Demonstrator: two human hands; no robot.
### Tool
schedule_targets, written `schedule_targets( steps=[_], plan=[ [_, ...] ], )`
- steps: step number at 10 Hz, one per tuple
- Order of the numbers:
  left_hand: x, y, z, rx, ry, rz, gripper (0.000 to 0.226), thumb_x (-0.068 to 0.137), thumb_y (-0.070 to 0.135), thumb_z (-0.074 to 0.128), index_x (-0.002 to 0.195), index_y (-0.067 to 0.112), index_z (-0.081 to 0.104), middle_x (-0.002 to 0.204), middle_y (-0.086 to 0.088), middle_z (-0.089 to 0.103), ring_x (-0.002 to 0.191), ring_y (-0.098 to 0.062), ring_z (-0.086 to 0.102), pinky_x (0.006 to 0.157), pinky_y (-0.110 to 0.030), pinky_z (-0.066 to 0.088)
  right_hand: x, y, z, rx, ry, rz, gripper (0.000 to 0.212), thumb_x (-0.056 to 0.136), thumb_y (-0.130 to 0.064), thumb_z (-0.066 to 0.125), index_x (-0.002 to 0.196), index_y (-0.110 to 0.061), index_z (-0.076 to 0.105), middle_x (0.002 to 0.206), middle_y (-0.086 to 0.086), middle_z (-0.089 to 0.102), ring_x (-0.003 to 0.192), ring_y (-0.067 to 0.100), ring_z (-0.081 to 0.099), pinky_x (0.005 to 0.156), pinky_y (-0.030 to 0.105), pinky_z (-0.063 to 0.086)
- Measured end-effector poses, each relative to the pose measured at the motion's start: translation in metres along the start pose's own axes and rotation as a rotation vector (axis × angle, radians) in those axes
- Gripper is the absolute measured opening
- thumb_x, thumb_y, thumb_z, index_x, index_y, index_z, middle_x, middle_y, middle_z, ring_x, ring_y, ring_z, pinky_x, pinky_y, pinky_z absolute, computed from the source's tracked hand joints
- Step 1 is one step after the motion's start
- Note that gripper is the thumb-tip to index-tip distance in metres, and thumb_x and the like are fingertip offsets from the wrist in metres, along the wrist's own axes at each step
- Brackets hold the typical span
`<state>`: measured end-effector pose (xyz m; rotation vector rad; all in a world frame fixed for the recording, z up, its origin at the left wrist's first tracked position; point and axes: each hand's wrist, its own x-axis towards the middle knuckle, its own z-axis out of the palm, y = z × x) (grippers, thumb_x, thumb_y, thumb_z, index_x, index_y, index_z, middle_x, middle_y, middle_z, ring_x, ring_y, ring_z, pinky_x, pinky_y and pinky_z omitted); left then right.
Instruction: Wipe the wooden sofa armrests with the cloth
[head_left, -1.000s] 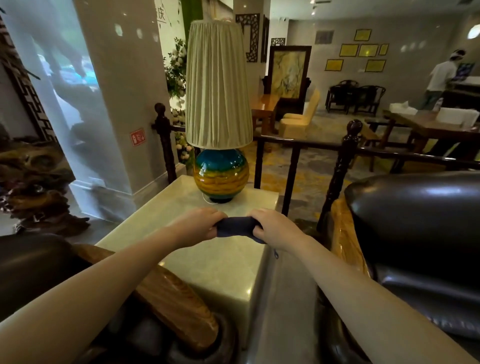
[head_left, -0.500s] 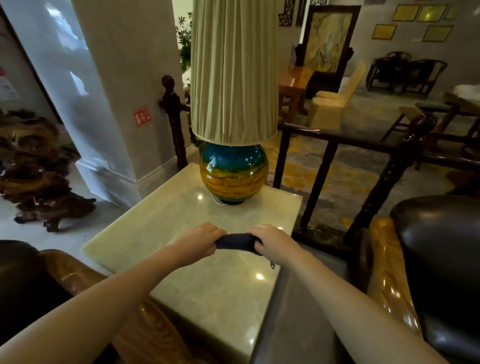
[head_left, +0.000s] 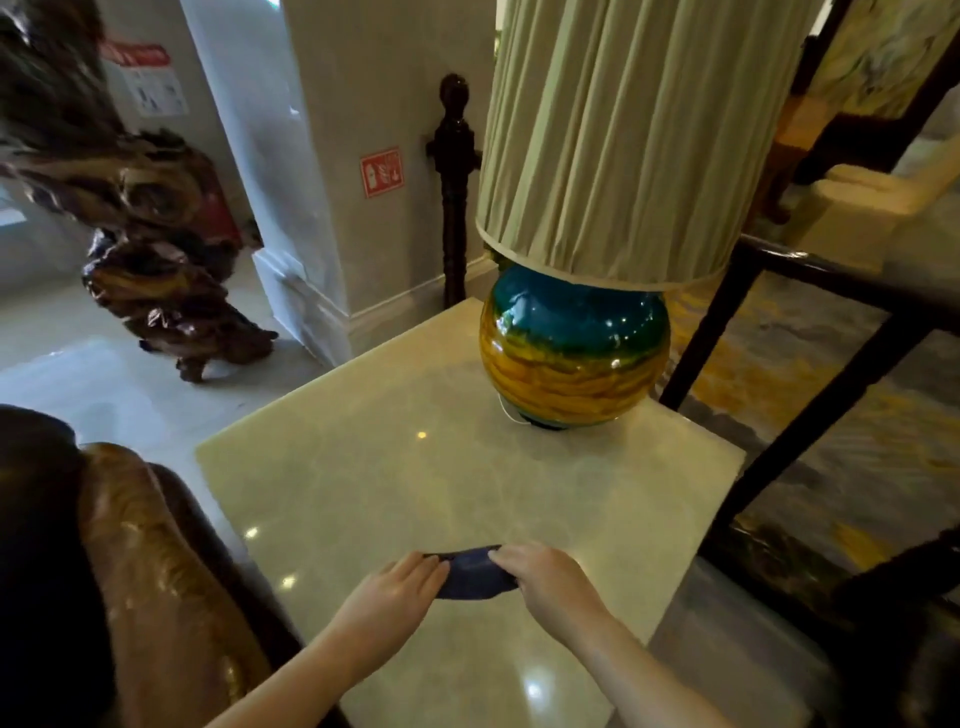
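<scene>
Since 0.5 s ago the view has swung left and closer to the table (head_left: 363, 483), so the lamp (head_left: 574, 358) now looms above the hands and the wooden armrest (head_left: 156, 571) shows more fully at the left. The left hand (head_left: 389, 597) and right hand (head_left: 545, 579) each stay closed on 1 end of the dark blue cloth (head_left: 470, 571), which is bunched between them just above the tabletop. The armrest lies left of the left hand, apart from the cloth, and the lamp stands beyond both hands.
</scene>
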<state>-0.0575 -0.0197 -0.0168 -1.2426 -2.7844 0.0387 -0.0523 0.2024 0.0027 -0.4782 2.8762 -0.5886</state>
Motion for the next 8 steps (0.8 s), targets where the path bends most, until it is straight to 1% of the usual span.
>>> schedule_targets(
  steps=[1,2,3,4,5,6,7,8],
  plan=[
    [0.011,-0.013,0.043,0.066,0.005,-0.062,0.043,0.07,0.017,0.036,0.09,0.011,0.074,0.087,0.0,0.076,0.079,-0.013,0.071,0.055,-0.018,0.056,0.032,0.028,0.047,-0.008,0.081,-0.06,0.044,0.078,0.004,0.05,0.117,-0.013,0.06,0.119,0.007,0.066,0.11,0.023,0.058,0.089,0.03,0.052],
    [0.02,-0.026,0.088,0.103,0.027,-0.099,0.047,0.068,0.016,0.033,0.087,0.012,0.075,0.087,0.001,0.076,0.079,-0.012,0.071,0.055,-0.019,0.057,0.059,0.055,0.094,-0.03,0.132,-0.108,0.06,0.06,0.016,0.065,0.114,-0.01,0.065,0.114,0.006,0.07,0.107,0.021,0.064,0.085,0.029,0.055],
    [0.025,-0.031,0.133,0.104,0.005,-0.115,0.029,0.066,0.019,0.058,0.088,0.01,0.075,0.089,-0.002,0.076,0.08,-0.015,0.071,0.058,-0.02,0.058,0.082,0.074,0.134,-0.082,0.141,-0.147,0.066,0.055,0.012,0.076,0.115,-0.012,0.064,0.118,0.001,0.068,0.112,0.016,0.061,0.089,0.025,0.051],
    [0.026,-0.029,0.176,0.035,-0.044,-0.213,0.042,0.05,0.023,0.084,0.089,0.01,0.074,0.092,-0.004,0.076,0.084,-0.016,0.071,0.065,-0.022,0.058,0.095,0.083,0.166,-0.13,0.139,-0.126,0.067,0.034,-0.005,0.091,0.098,-0.019,0.073,0.099,-0.006,0.075,0.094,0.009,0.069,0.073,0.019,0.056],
    [0.019,-0.019,0.204,0.024,-0.041,-0.281,0.039,0.066,0.032,0.062,0.098,0.012,0.072,0.104,-0.004,0.073,0.098,-0.018,0.068,0.092,-0.03,0.049,0.097,0.093,0.192,-0.112,0.034,-0.087,0.061,0.062,0.003,0.076,0.119,-0.015,0.062,0.13,0.001,0.059,0.123,0.017,0.053,0.099,0.024,0.044],
    [0.002,-0.006,0.213,-0.057,-0.169,-0.341,0.065,0.068,0.054,0.06,0.117,0.012,0.062,0.126,-0.004,0.061,0.117,-0.018,0.056,0.106,-0.039,0.013,0.083,0.112,0.214,-0.104,-0.094,-0.103,0.068,0.083,-0.002,0.042,0.145,-0.02,0.02,0.155,-0.006,0.005,0.143,0.014,-0.008,0.113,0.023,-0.018],
    [-0.004,-0.009,0.198,-0.054,-0.26,-0.401,0.068,0.076,0.056,0.041,0.129,0.014,0.05,0.137,-0.003,0.05,0.135,-0.015,0.033,0.108,-0.042,0.003,0.076,0.116,0.213,-0.136,-0.071,-0.089,0.074,0.082,-0.024,0.044,0.147,-0.028,0.008,0.155,-0.01,0.0,0.143,0.017,-0.011,0.108,0.023,-0.026],
    [-0.003,-0.013,0.191,0.001,-0.23,-0.436,0.073,0.085,0.057,0.036,0.143,0.016,0.017,0.152,-0.005,0.017,0.142,-0.017,0.004,0.11,-0.047,-0.02,0.072,0.107,0.197,-0.152,-0.026,-0.038,0.077,0.082,-0.052,0.044,0.146,-0.031,0.007,0.156,-0.01,0.003,0.145,0.02,0.002,0.107,0.023,-0.026]
  ],
)
